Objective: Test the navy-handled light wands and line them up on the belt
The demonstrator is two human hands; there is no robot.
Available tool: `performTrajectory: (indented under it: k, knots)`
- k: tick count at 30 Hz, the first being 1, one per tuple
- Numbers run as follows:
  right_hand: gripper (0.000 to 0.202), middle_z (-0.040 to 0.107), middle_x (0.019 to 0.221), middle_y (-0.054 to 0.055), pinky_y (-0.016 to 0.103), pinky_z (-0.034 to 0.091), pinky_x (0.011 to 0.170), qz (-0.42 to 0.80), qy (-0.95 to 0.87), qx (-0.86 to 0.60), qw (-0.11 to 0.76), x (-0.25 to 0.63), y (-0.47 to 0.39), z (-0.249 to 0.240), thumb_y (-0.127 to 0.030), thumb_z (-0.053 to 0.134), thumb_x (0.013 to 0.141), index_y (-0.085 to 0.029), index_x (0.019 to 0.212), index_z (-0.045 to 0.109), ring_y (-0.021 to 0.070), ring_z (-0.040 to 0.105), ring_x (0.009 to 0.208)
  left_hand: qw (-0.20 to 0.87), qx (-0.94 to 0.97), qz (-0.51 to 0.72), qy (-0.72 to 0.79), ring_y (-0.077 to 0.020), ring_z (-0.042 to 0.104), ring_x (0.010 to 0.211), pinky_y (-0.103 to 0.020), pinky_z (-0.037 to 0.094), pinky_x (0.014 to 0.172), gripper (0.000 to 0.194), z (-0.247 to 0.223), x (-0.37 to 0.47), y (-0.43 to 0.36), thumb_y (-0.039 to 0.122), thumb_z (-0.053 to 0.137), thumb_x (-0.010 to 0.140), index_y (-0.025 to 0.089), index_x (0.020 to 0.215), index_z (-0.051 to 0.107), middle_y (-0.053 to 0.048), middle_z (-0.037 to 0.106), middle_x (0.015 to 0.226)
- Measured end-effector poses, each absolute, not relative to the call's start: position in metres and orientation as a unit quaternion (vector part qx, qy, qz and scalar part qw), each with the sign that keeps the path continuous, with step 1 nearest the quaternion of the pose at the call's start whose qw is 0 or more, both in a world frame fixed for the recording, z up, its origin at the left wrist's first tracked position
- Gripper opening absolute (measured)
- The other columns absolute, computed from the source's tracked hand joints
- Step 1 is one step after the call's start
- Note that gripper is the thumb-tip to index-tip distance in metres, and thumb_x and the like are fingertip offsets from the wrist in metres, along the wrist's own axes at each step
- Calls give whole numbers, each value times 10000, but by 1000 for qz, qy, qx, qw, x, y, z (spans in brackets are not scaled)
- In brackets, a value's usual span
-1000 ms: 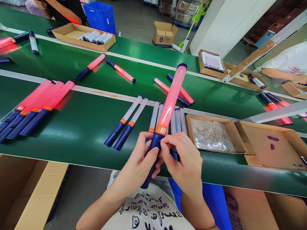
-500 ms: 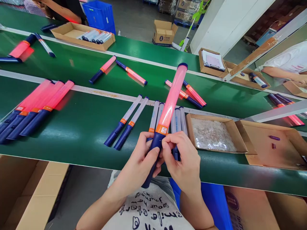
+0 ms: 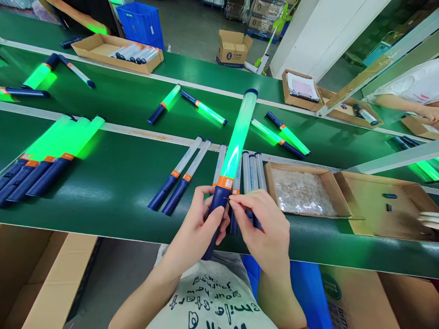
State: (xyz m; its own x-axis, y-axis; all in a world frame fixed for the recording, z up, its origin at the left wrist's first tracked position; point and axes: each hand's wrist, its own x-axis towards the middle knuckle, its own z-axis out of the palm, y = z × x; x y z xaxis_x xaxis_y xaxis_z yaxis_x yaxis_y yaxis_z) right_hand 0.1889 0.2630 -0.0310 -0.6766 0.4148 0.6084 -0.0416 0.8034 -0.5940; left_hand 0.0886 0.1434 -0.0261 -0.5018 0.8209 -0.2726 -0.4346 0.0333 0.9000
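A large light stick (image 3: 237, 139) with a dark blue handle and an orange band marked 5 glows green. My left hand (image 3: 202, 219) is wrapped round its handle. My right hand (image 3: 262, 224) is pinched at the right side of the handle, with a thin pale piece at its fingertips, too small to name. Unlit sticks (image 3: 254, 171) lie behind my hands, and two more (image 3: 187, 176) lie to the left. Several lit green sticks (image 3: 65, 141) rest side by side at the far left.
Lit sticks lie on the green belt (image 3: 120, 98). A box of small clear bags (image 3: 303, 192) and a box with small dark parts (image 3: 384, 219) stand at right. People sit across, and a blue crate (image 3: 141, 23) stands behind. A carton (image 3: 61, 278) is below left.
The glow of the sticks has turned from red to green. Sticks on the belt have moved right. My right hand has drawn slightly away from the handle, and the held stick has shifted a little left.
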Motion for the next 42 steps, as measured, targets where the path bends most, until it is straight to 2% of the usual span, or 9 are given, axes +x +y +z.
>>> performTrajectory:
  k: [4, 7, 10, 18, 26, 35, 37, 39, 42]
  knots:
    - [188, 725, 952, 9, 275, 525, 775, 246, -842, -205, 434, 203, 281, -44, -72, 666, 999, -208, 1110, 732, 122, 638, 819, 348, 193, 642, 655, -115, 629, 723, -224, 519, 605, 350, -36, 84, 143, 383, 651, 1020, 265, 1245, 411, 2, 664, 1001]
    - [105, 718, 899, 18, 275, 499, 726, 170, -847, -265, 428, 219, 305, -63, -157, 663, 1024, -188, 1069, 752, 124, 608, 744, 263, 180, 614, 722, -170, 725, 976, -276, 585, 791, 413, -42, 82, 142, 373, 705, 989, 276, 1279, 427, -49, 702, 1190]
    - [159, 719, 888, 45, 288, 475, 705, 120, -857, -296, 405, 233, 331, -82, -238, 627, 1053, -152, 1051, 760, 147, 622, 758, 221, 175, 609, 741, -190, 740, 1097, -328, 591, 953, 399, -43, 80, 142, 349, 730, 972, 270, 1251, 456, -63, 728, 1232]
    - [152, 739, 952, 40, 280, 507, 744, 158, -859, -278, 399, 234, 335, -86, -241, 629, 1052, -168, 1079, 759, 142, 639, 805, 228, 174, 589, 755, -204, 755, 1035, -348, 619, 910, 339, -44, 79, 149, 413, 734, 964, 253, 1168, 515, -59, 754, 1129]
    - [138, 717, 914, 27, 261, 527, 707, 190, -870, -230, 393, 221, 318, -76, -202, 623, 1057, -170, 1088, 754, 127, 642, 767, 137, 202, 519, 819, -295, 759, 1118, -411, 616, 885, 296, -55, 84, 153, 395, 743, 959, 255, 1166, 584, -85, 757, 1147]
    - [161, 730, 935, 43, 266, 542, 719, 212, -860, -241, 397, 224, 314, -78, -232, 623, 1058, -174, 1104, 766, 140, 651, 772, 111, 207, 548, 803, -271, 721, 1240, -428, 579, 1060, 374, -59, 80, 149, 369, 739, 968, 284, 1302, 593, -78, 742, 1271]
    - [160, 727, 922, 40, 266, 540, 718, 214, -857, -242, 401, 223, 313, -78, -229, 624, 1057, -175, 1103, 767, 138, 645, 757, 145, 191, 580, 779, -254, 738, 1183, -400, 589, 1024, 395, -58, 76, 146, 386, 755, 952, 266, 1284, 576, -77, 752, 1218]
    - [157, 726, 915, 33, 261, 537, 722, 214, -856, -244, 402, 223, 313, -78, -227, 629, 1056, -180, 1109, 769, 131, 638, 751, 211, 163, 628, 731, -203, 754, 962, -321, 608, 834, 414, -56, 69, 143, 409, 775, 934, 250, 1235, 540, -60, 759, 1110]
    - [168, 731, 915, 34, 266, 533, 713, 218, -854, -252, 400, 224, 315, -79, -255, 634, 1056, -185, 1117, 774, 133, 633, 738, 317, 134, 688, 639, -104, 611, 626, -231, 503, 579, 457, -50, 58, 137, 434, 791, 926, 244, 1201, 478, -15, 739, 989]
